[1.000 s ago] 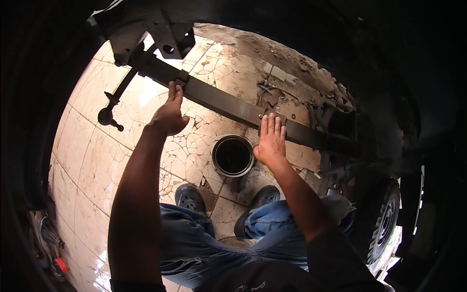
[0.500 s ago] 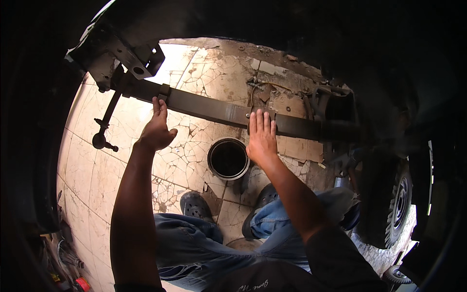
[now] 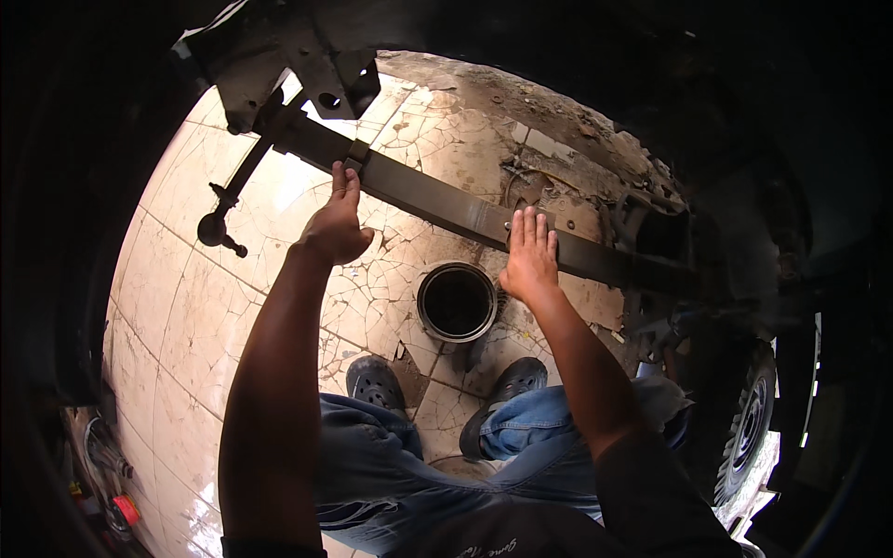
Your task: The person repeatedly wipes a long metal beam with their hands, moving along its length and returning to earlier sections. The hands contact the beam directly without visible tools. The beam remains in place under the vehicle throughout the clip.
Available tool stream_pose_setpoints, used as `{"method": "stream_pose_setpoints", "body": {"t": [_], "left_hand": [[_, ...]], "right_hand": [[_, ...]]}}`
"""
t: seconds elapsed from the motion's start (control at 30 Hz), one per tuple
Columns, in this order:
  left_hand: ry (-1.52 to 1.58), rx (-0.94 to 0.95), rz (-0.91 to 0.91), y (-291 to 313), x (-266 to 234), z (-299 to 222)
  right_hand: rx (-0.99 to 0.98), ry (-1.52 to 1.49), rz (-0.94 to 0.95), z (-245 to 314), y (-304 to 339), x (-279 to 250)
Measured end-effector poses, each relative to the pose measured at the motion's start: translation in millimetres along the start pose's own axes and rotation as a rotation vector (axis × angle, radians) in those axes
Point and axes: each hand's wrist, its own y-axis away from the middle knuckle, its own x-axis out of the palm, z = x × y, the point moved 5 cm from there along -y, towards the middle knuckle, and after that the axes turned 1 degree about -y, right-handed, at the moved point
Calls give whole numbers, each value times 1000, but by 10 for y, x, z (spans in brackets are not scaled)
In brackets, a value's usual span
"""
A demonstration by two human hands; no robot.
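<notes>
1. We see a leaf spring (image 3: 428, 193), as we judge the long flat bar to be, running slantwise across the view above the tiled floor (image 3: 186, 307), with the open can (image 3: 458, 338) lower in the view, between our forearms.
2. Our left hand (image 3: 335, 228) is unclenched, fingers stretched out and thumb apart; its fingertips appear to touch the spring's near edge, just beside a metal clip (image 3: 357, 151).
3. Our right hand (image 3: 534, 265) is also unclenched, its fingers laid close together and flat over the spring farther to the right. The two hands are well apart, and neither holds a tool.
4. As for what is done, we judge the spring to be in position, with the clip around it. Its left end lies near a holed bracket (image 3: 344, 88); whether they are joined, we cannot tell.
5. As for what is left, the rod (image 3: 246, 172) near that end hangs with its ball joint (image 3: 213, 230) fastened to nothing that we can see. The spring's right end runs into shadow, so its fixing there cannot be judged.
</notes>
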Motion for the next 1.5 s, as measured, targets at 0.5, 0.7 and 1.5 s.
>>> {"method": "stream_pose_setpoints", "body": {"t": [0.5, 0.7, 1.5], "left_hand": [[-3, 20, -51, -39, 60, 68], [15, -12, -25, -27, -8, 21], [-70, 0, -45, -76, 80, 145]], "right_hand": [[85, 0, 100, 62, -60, -59], [-5, 5, 96, 124, 267, -106], [69, 6, -56, 157, 189, 58]]}}
